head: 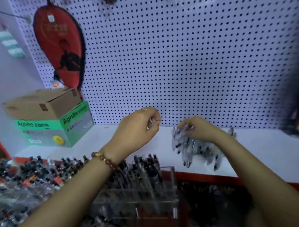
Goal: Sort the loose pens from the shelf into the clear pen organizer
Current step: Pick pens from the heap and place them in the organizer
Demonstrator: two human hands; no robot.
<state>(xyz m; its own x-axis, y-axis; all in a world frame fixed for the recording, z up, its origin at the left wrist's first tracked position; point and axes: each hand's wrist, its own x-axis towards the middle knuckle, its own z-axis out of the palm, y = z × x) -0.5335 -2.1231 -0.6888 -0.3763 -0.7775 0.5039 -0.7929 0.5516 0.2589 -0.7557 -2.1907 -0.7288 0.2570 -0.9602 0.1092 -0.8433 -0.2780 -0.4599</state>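
- The white shelf (266, 150) runs across the far side, right below the wall with holes (194, 56).
- The clear pen organizer (172, 181) stands near, just in front of the shelf's red edge. Its far rows are packed with standing pens (147, 167). The near rows look less full, but it is blurry there. I think a good part of the job is done.
- The loose pens (198, 150) lie in a heap on the shelf, right of the organizer and farther back. Lots are there, so I think lots are left to move.
- The right hand (202, 130) sits on the far end of the heap. Its fingers (185, 126) are curled tight around the tops of a bunch of pens. The rest of the heap spreads out toward the near side.
- The left hand (137, 126) is up in the air, left of the heap and not touching it. Its fingers (155, 119) are curled in close to the thumb. It is too blurry to tell if they pinch anything.
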